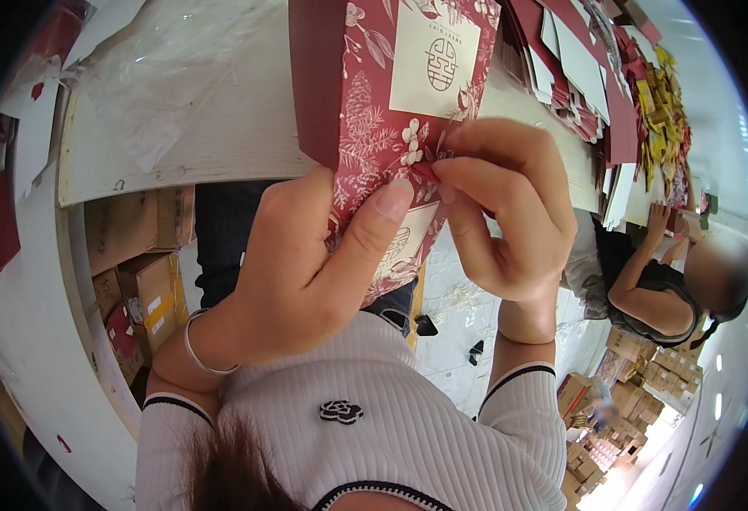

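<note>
A red gift box [365, 94] with pale floral print and cream panels stands out over the table's near edge, tilted toward me. My left hand [297, 255] is wrapped round its near end, the thumb pressing on the printed face. Close beside that thumb, my right hand [510, 213] pinches a small red piece [426, 173], perhaps a ribbon end or tab, against the box; the fingers partly hide it. Below the hands, a second cream panel of the box [404, 243] slopes down toward my lap.
A pale table [221, 119] bears clear plastic film [148, 94] at left. Stacks of red and white flat card [574, 72] lie at right, with yellow-and-red items beyond. Another person [659, 285] works at the far right. Cardboard boxes [148, 289] sit under the table.
</note>
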{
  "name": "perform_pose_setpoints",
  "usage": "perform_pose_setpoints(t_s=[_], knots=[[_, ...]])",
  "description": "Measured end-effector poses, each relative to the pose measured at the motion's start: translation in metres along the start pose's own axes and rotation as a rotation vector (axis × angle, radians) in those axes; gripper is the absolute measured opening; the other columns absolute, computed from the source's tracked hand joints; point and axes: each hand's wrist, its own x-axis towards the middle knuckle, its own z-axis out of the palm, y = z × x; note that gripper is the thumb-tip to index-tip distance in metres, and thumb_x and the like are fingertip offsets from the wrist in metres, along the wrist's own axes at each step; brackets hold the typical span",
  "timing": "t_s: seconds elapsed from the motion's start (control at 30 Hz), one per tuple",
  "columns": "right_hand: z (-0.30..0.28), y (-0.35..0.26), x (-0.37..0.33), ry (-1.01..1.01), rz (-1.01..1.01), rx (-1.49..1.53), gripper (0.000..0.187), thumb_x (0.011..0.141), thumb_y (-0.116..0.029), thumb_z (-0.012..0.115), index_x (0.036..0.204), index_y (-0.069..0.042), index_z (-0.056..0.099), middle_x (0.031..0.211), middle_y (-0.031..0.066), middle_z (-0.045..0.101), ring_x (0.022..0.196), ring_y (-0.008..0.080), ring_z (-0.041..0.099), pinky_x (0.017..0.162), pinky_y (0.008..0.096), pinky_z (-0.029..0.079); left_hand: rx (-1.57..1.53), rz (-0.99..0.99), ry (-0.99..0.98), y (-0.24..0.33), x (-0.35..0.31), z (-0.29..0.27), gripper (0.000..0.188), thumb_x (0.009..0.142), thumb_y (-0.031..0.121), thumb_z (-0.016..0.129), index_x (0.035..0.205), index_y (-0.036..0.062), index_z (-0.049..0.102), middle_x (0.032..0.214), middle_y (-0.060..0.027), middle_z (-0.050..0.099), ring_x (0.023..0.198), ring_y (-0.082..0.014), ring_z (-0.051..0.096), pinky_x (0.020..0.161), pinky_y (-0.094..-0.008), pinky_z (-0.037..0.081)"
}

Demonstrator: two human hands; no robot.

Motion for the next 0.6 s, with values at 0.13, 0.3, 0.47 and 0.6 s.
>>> perform_pose_setpoints(t_s=[0.13,0.3,0.47,0.6], knots=[[0.007,0.001,-0.002,-0.041,-0.155,-0.265,0.025,0.057,-0.003,0.062,0.080,0.004,0.055,0.082,0.0126,0.052,0.067,0.0238,0.057,0.056,0.0298,0.048,-0.062,-0.051,0.017,-0.001,0.001,0.002,0.020,0.089,0.015,0.049,0.085,-0.0045,0.053,0.061,-0.0096,0.056,0.050,-0.0119,0.051,0.047,-0.0274,0.039],[0.004,-0.005,0.008,-0.080,-0.010,-0.199,0.019,0.064,0.006,0.061,0.082,0.004,0.056,0.082,0.0140,0.055,0.066,0.0237,0.057,0.056,0.0285,0.047,-0.393,-0.255,-0.046,0.001,-0.001,-0.007,0.027,0.082,0.013,0.047,0.102,-0.0055,0.051,0.087,-0.0115,0.060,0.076,-0.0140,0.057,0.069,-0.0266,0.044],[-0.005,-0.002,0.008,-0.148,0.242,0.055,0.016,0.065,0.010,0.061,0.079,0.003,0.058,0.079,0.0111,0.057,0.066,0.0194,0.055,0.058,0.0252,0.044,-0.635,-0.450,-0.348,-0.017,0.004,-0.030,0.055,0.069,0.007,0.042,0.122,-0.0086,0.036,0.116,-0.0160,0.052,0.103,-0.0206,0.053,0.090,-0.0309,0.041],[-0.014,-0.002,0.014,-0.062,0.084,0.042,0.014,0.063,0.007,0.062,0.076,0.002,0.059,0.075,0.0098,0.057,0.061,0.0183,0.053,0.055,0.0259,0.041,-0.891,-0.417,-0.410,-0.021,0.004,-0.033,0.059,0.067,0.002,0.041,0.124,-0.0090,0.034,0.119,-0.0166,0.050,0.107,-0.0218,0.052,0.093,-0.0321,0.040]])
